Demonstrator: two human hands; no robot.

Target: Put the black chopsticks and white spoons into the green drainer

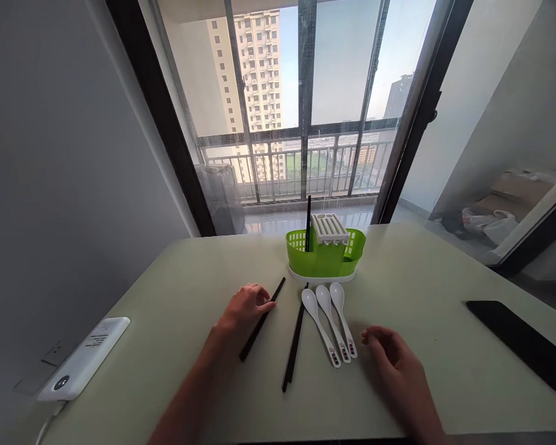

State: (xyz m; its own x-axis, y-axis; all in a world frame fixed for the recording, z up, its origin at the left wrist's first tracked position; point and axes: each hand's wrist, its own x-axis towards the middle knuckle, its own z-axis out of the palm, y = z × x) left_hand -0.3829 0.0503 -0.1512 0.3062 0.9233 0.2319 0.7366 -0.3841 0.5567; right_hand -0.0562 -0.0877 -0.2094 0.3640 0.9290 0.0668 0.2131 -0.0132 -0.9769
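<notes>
My left hand (249,304) is closed around the middle of a dark chopstick (254,337), thumb and fingers pinching it; whether it is one or a pair I cannot tell. Between my hands a pair of dark chopsticks (295,343) lies on the table, side by side. Three white spoons (327,327) lie next to them, bowls pointing away from me, printed handles toward me. My right hand (393,364) is just right of the spoon handles, its fingers curled in and nothing visible in them. Beyond the spoons stands a green utensil holder (327,262) with a dark chopstick (308,225) upright in its left part.
A slotted white rack (330,228) tops the holder. At the left table edge lies a white power bank-like device (86,358) with a cable. A flat black object (519,343) lies at the right. The pale table (204,266) ends before a glass door.
</notes>
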